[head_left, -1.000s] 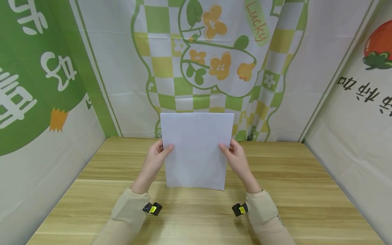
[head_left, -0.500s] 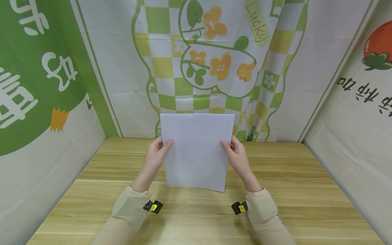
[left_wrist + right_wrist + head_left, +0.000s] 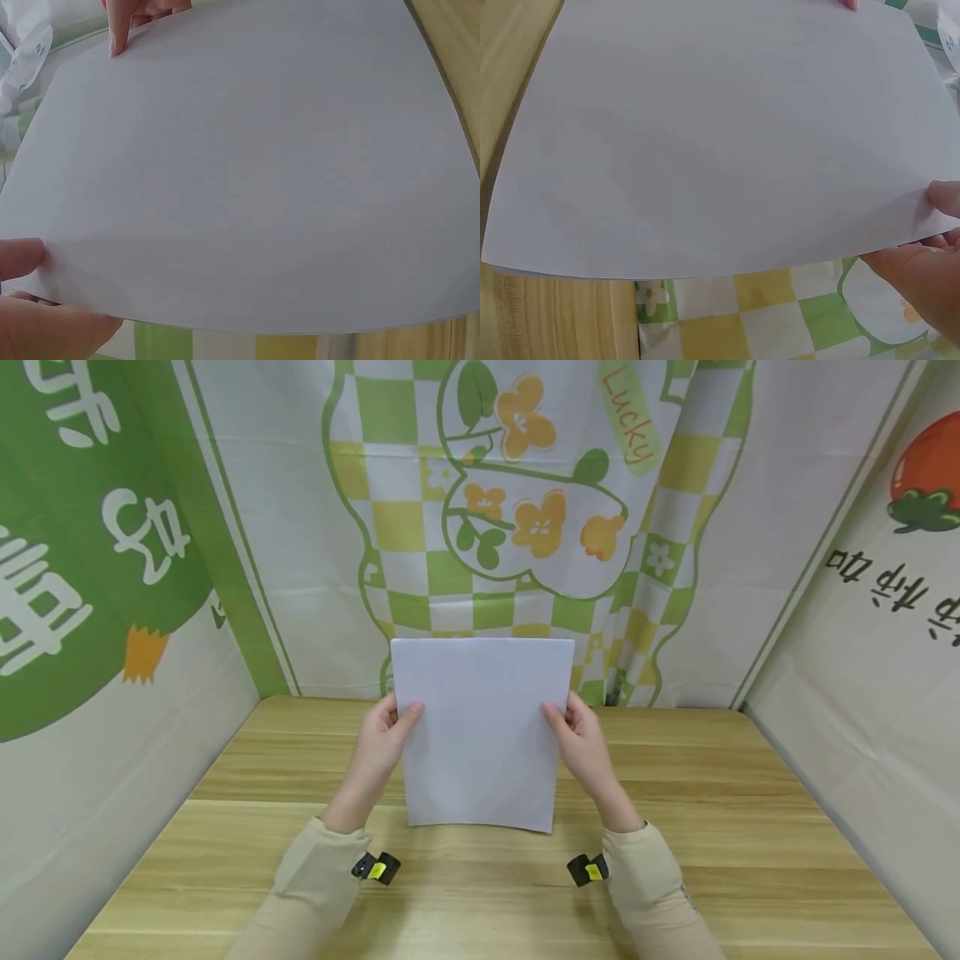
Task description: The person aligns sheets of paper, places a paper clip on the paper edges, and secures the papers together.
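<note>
Blank white paper, seemingly a few sheets together, stands upright between my two hands over the table. My left hand pinches its left edge, thumb on the near face and fingers behind. On the opposite edge my right hand grips in the same way. In the left wrist view the paper fills most of the picture, with the left thumb on its face. The right wrist view has the right thumb at the paper's edge, the fingers partly hidden behind it.
The wooden table runs beneath both arms. A checkered, flowered cloth hangs behind the paper. Printed cloth walls stand at the left and right. Each sleeve cuff carries a small black camera mount.
The paper's bottom edge has dropped slightly and levelled a little. Both hands have shifted marginally upward along the edges since the first frame and keep their hold.
</note>
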{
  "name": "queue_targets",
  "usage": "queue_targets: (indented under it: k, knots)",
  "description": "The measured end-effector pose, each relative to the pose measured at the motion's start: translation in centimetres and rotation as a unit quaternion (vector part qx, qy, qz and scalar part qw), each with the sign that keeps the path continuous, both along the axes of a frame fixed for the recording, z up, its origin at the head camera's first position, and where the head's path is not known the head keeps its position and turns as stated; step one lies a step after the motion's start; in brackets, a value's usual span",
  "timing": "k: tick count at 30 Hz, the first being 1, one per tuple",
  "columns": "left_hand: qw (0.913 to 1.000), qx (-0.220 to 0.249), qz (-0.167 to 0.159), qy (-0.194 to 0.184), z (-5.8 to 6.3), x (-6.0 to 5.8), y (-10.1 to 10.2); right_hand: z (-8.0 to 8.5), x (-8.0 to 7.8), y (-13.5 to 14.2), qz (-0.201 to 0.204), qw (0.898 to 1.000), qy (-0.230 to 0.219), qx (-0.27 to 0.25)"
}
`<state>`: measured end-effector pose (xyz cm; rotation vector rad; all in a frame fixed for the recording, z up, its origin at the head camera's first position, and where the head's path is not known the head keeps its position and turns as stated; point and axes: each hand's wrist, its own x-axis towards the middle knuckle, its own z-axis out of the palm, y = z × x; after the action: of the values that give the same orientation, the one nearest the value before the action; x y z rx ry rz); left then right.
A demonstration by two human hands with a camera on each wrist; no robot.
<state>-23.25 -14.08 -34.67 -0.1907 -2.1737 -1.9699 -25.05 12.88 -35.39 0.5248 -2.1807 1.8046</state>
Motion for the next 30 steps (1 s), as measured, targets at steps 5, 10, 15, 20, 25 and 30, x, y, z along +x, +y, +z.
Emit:
queue_targets:
  k: [5, 10, 15, 20, 25, 30]
  knots:
    - [1.0, 0.002, -0.003, 0.007, 0.3, 0.2, 0.1, 0.2, 0.2, 0.1, 0.001, 1.0, 0.001, -0.003]
    - [0.9999, 0.006, -0.013, 0.006, 0.3, 0.3, 0.0, 0.3, 0.2, 0.1, 0.002, 1.0, -0.002, -0.011]
    - [0.9996, 0.016, -0.019, 0.013, 0.4, 0.2, -0.1, 0.5, 0.0, 0.1, 0.0, 1.0, -0.002, -0.015]
    - [0.9992, 0.026, -0.022, 0.023, 0.9, 0.2, 0.0, 1.1, -0.1, 0.2, 0.006, 1.0, -0.001, -0.022]
    - [0.999, 0.03, -0.014, 0.03, 1.6, 0.2, 0.1, 1.8, 0.0, 0.1, 0.004, 1.0, 0.007, -0.023]
    - [0.9985, 0.041, -0.011, 0.035, 2.4, 0.2, 0.2, 2.5, -0.1, 0.0, -0.004, 1.0, 0.019, -0.024]
